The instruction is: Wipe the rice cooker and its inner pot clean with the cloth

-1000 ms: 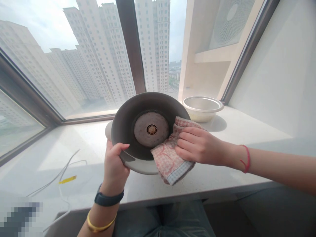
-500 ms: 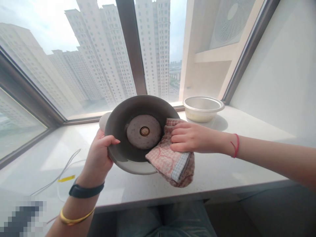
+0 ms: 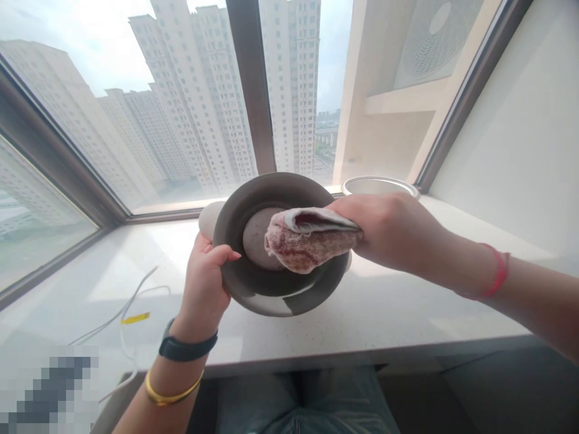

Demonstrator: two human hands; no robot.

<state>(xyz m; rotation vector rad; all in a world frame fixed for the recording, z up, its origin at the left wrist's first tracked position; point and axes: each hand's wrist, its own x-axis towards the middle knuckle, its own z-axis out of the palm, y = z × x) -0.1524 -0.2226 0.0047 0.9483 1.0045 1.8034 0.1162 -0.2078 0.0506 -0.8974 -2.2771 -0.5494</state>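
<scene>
My left hand (image 3: 208,271) is closed on the left rim of an electric cooker's body (image 3: 312,295), thumb over the edge. The cooker is tilted so its dark inside and pale round heating plate (image 3: 262,241) face me. A light rounded part, maybe a handle (image 3: 210,218), juts out behind my left fingers. In my right hand (image 3: 384,226) is a folded red-and-white cloth (image 3: 307,247), gripped at its right end. The cloth hangs in front of the cooker's opening and hides the plate's centre; whether it touches the inside I cannot tell.
Behind my right hand a silvery metal pot (image 3: 380,184) stands on the white windowsill (image 3: 271,334), mostly hidden. A pale cord with a yellow tag (image 3: 136,317) lies on the left. Window panes with a dark frame (image 3: 256,90) rise behind. A pixelated patch covers the lower left.
My right hand has lifted and turned the cloth, from the cooker's lower right rim to before the heating plate. In view, the cooker and my left hand sit slightly further right.
</scene>
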